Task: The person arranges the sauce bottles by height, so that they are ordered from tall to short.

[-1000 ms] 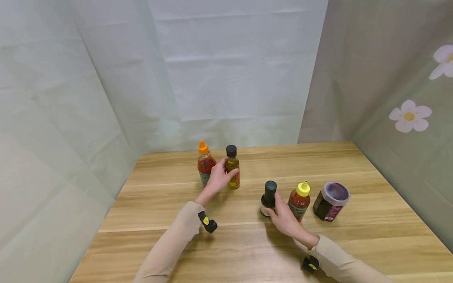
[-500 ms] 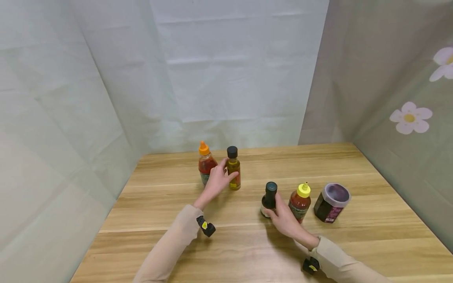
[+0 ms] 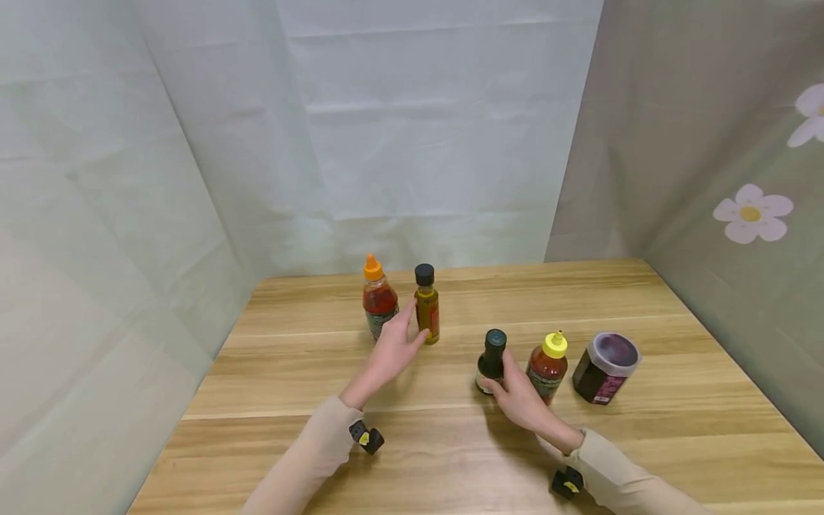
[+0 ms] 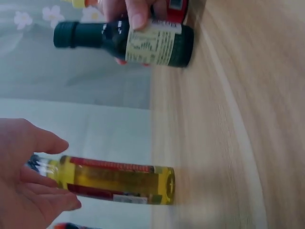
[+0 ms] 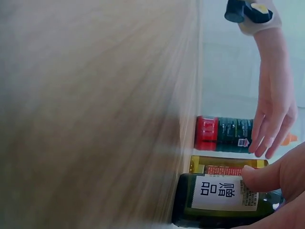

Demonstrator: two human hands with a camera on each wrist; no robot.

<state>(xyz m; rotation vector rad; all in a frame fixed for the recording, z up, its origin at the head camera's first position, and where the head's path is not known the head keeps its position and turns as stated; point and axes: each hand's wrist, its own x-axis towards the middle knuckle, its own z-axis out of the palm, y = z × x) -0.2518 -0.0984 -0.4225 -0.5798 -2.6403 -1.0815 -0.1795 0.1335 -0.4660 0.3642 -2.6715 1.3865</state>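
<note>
A person's left arm (image 3: 310,456) extends from the near left toward the far side, left hand (image 3: 389,349) with fingers extended and thumb apart, while the right arm (image 3: 619,472) angles in from the near right, the right hand (image 3: 521,402) nearer, its thumb and fingers curled in a grip.

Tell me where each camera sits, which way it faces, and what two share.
Head: on the person's head, facing forward and down over the tabletop; left grip, right grip and both sleeves show.
Left wrist: on that wrist, picture on its side, facing past the oil bottle toward the flowered cloth; left grip close, right grip beyond.
Right wrist: on that wrist, also sideways, facing past the dark bottle toward the orange-capped bottle; right grip close, left grip beyond.
Both wrist views share: oil bottle, dark bottle.
</note>
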